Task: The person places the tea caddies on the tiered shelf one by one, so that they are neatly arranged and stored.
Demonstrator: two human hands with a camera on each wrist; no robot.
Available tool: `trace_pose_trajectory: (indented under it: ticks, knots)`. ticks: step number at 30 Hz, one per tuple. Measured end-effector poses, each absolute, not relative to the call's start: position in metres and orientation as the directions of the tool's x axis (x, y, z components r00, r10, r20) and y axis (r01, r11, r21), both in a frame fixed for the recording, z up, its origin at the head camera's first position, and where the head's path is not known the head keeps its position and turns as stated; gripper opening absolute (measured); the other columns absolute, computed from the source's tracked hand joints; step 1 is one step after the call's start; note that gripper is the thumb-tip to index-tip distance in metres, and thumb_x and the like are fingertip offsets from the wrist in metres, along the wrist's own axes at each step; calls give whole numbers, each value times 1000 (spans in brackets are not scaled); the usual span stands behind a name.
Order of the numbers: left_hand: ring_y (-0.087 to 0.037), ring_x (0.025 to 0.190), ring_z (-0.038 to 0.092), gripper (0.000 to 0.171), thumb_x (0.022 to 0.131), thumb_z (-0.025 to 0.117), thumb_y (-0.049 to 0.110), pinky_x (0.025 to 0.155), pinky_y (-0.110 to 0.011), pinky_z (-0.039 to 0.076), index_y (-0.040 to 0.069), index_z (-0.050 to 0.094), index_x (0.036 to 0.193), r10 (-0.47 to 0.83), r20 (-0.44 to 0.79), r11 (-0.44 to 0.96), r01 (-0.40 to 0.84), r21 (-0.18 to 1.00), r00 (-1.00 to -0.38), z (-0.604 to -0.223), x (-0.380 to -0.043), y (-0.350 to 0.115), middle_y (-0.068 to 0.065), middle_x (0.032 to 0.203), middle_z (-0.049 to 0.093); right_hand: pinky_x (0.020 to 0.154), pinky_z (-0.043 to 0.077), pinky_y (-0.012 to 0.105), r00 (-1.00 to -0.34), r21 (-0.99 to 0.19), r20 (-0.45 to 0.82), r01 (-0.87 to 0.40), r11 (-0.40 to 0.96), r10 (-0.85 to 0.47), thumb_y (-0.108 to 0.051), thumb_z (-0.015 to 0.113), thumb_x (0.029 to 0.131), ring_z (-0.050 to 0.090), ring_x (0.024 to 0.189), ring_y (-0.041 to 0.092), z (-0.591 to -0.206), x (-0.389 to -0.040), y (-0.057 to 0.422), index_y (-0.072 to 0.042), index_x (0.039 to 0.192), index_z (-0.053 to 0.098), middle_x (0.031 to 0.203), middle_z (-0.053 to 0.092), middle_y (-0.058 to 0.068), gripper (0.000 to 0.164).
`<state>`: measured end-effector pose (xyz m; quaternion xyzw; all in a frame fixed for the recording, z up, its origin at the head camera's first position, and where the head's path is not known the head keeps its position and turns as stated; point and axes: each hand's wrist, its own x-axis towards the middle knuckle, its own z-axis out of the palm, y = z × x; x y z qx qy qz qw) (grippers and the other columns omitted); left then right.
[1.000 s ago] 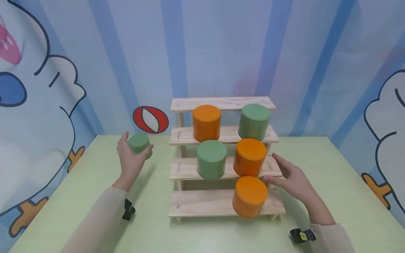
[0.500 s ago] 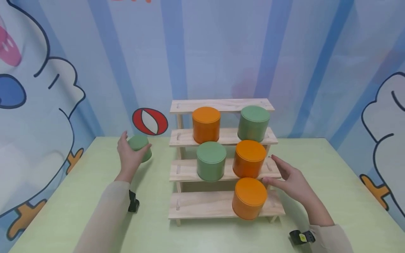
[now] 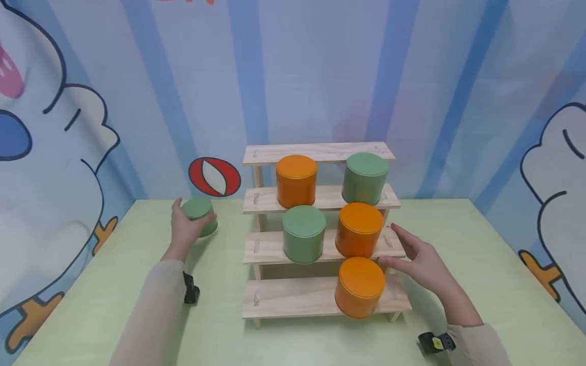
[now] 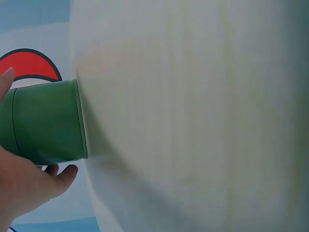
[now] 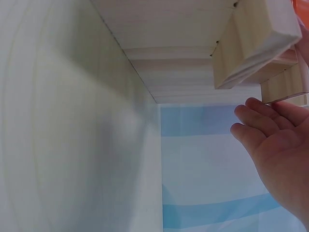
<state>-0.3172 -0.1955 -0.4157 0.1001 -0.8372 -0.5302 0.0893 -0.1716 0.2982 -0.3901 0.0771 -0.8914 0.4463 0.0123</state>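
Note:
My left hand grips a green round tin at the table's far left, thumb on its near side. In the left wrist view the green tin has its base right at the tabletop. On the other side, my right hand holds the right end of a wooden tiered stand, thumb at a shelf's front edge and fingers behind it. In the right wrist view, the fingers of the right hand are fairly straight alongside the wood.
Several tins stand on the tiers: an orange tin and a green tin higher up, a green tin beside an orange tin below, and another orange tin on the lowest. A printed backdrop rises behind the table.
My left hand has lowered the green tin slightly, down to the tabletop. My right hand and the stand keep their places; the head view has shifted slightly.

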Motion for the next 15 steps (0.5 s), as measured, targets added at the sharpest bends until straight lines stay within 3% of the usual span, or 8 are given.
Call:
trace_pose_trajectory:
  ticks: [15]
  knots:
    - [-38, 141, 24, 102, 86, 72, 28, 113, -54, 25, 11, -2, 154, -233, -12, 362, -98, 927, -972, -419, -318, -202, -21, 155, 20, 106, 31, 60, -987, -792, 96, -154, 591, -128, -34, 73, 86, 28, 139, 44, -391, -172, 298, -6, 153, 20, 156, 23, 21, 90]
